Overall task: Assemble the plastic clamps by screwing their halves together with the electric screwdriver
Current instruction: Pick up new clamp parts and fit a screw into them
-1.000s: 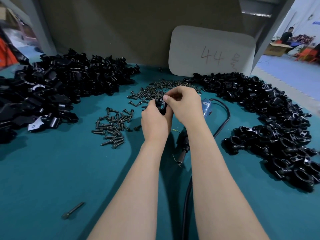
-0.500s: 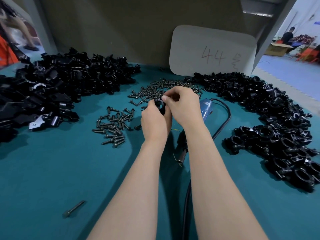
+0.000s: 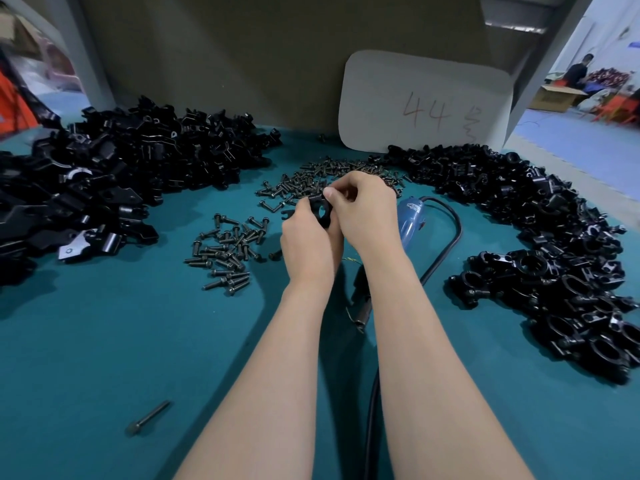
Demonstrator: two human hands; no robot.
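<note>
Where the two hands meet over the middle of the bench [image 3: 104,341], a black plastic clamp [image 3: 320,212] sits between them. The left hand [image 3: 306,244] curls round it from below and from the left, thumb against its upper edge. The right hand [image 3: 367,213] pinches its top with thumb and forefinger, the other fingers curled. The clamp's round bore faces the camera (whether a screw sits under the right fingertips I cannot tell). The electric screwdriver [image 3: 410,218], blue-bodied, lies on the bench just right of the right wrist, held by neither hand, its black cable [image 3: 446,247] looping off to the right. Left of the hands lie loose screws [image 3: 228,251]. A heap of clamp halves [image 3: 121,168] fills the far left corner, and assembled clamps [image 3: 554,254] curve along the right edge.
</note>
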